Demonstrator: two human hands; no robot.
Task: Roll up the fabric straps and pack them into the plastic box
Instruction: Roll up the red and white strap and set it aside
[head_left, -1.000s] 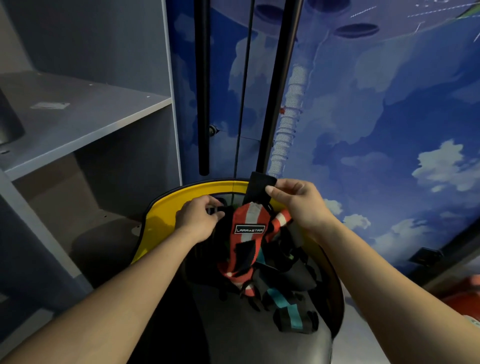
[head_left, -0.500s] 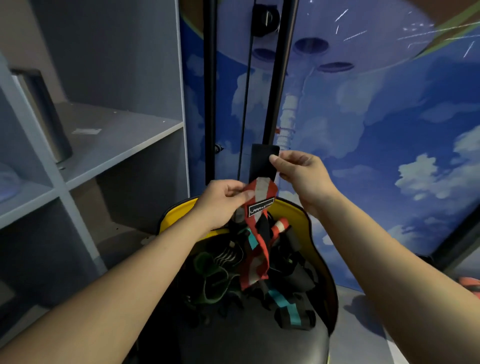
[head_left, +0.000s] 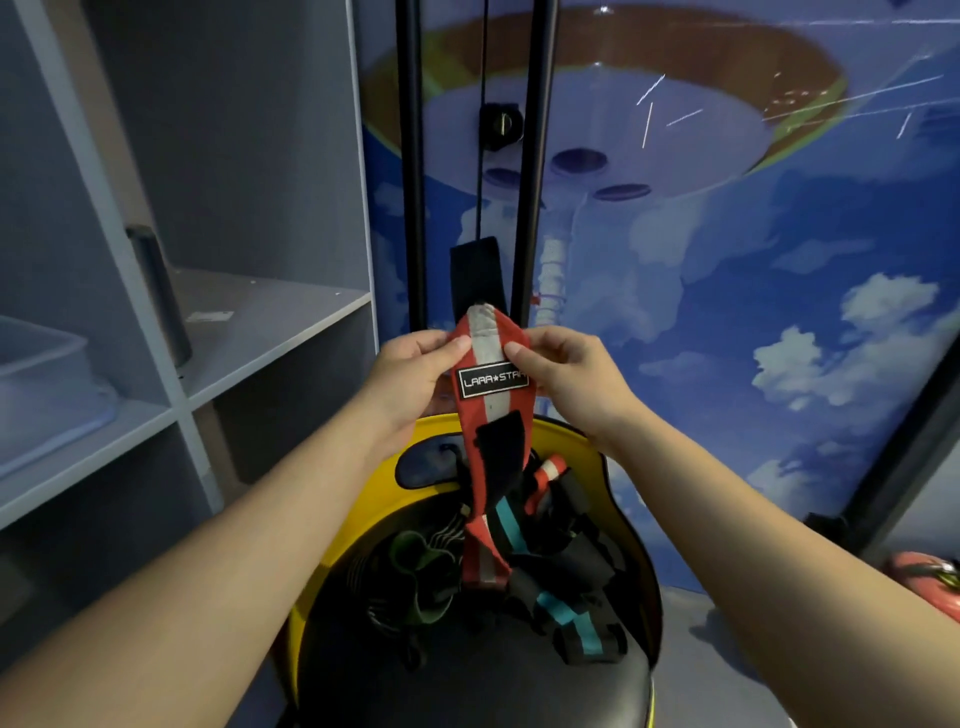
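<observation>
A: Straps first. Where did you have them?

B: Red strap (head_left: 492, 364) was up in front of you, its tail hanging into the pile of straps (head_left: 524, 561) on the yellow-rimmed seat (head_left: 631, 512). None of them looked rolled.

A: And the plastic box?

B: A pale tub (head_left: 49, 374) sat on the shelf (head_left: 270, 322) to your left, well apart from the seat. Whether that was the box, I could not tell. By my reading you were at strap 1, with rolling and packing all left.

A: Hands?

B: Both pinched it near the label. Your left hand (head_left: 410, 376) had thumb and curled fingers on 1 edge; your right hand (head_left: 563, 374) held the other edge the same way.
</observation>
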